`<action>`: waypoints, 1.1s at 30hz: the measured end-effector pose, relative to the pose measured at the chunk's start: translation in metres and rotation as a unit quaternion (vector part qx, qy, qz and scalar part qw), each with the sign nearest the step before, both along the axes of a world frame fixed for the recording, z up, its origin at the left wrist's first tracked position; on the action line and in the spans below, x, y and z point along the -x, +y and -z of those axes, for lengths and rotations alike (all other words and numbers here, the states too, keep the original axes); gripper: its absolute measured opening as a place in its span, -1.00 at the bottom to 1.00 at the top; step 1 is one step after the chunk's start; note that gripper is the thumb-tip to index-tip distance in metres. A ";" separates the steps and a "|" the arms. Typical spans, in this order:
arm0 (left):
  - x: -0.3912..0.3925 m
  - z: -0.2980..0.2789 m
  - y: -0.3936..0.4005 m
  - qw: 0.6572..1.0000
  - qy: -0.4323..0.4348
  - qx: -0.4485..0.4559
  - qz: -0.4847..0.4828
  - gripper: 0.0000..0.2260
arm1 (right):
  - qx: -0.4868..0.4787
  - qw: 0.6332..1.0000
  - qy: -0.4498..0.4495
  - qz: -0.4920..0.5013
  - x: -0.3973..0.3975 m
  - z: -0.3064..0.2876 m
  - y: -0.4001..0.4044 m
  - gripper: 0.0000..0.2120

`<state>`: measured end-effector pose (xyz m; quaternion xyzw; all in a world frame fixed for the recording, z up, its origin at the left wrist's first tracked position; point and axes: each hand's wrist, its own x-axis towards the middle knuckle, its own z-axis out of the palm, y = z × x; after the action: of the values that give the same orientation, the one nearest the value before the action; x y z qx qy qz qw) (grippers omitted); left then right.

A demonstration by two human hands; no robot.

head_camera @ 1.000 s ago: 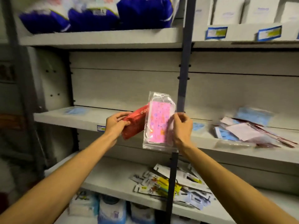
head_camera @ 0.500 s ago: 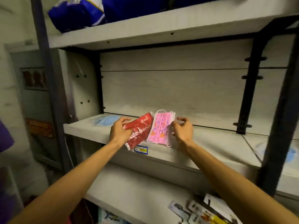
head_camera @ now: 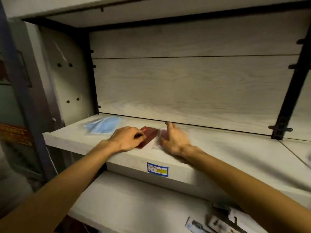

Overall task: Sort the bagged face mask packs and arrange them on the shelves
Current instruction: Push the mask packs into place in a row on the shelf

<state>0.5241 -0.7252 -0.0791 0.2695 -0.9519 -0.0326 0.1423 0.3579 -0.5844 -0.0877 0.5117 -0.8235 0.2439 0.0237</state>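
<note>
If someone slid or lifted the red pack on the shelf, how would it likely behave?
The red pack lies flat on the shelf, so it probably won't roll or tip. It looks thin, likely light and somewhat floppy. Its wrapper seems glossy, so it may slide easily under the left hand that rests on it.

The red foil mask pack (head_camera: 148, 136) and pink bagged mask pack (head_camera: 162, 137), held up before, now lie on the grey wooden shelf (head_camera: 227, 148) under both hands.
</note>
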 end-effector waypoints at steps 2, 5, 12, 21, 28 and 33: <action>0.006 0.006 -0.012 0.999 0.020 0.027 -0.002 -0.70 | -0.044 0.999 0.017 0.011 0.000 0.006 -0.005 -0.44; 0.016 0.014 -0.024 0.998 0.031 0.050 -0.005 -0.66 | -0.085 0.995 0.036 0.028 0.007 0.005 -0.008 -0.57; 0.030 0.024 -0.040 0.996 0.041 -0.068 0.051 -0.64 | -0.163 0.985 0.031 0.049 0.013 0.013 -0.015 -0.41; 0.021 0.017 -0.065 0.992 0.023 -0.090 0.086 -0.61 | -0.178 0.968 0.096 0.151 0.002 0.010 -0.009 -0.33; 0.009 -0.005 -0.031 0.993 0.068 -0.027 0.092 -0.63 | -0.140 0.969 0.111 0.171 -0.020 -0.002 0.017 -0.25; 0.005 -0.017 0.028 0.995 -0.004 0.035 0.098 -0.51 | -0.137 0.972 0.110 0.159 -0.026 -0.004 0.076 -0.21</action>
<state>0.5195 -0.6974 -0.0617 0.1701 -0.9747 -0.0117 0.1442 0.3839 -0.5081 -0.0841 0.3962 -0.9122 0.0643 0.0822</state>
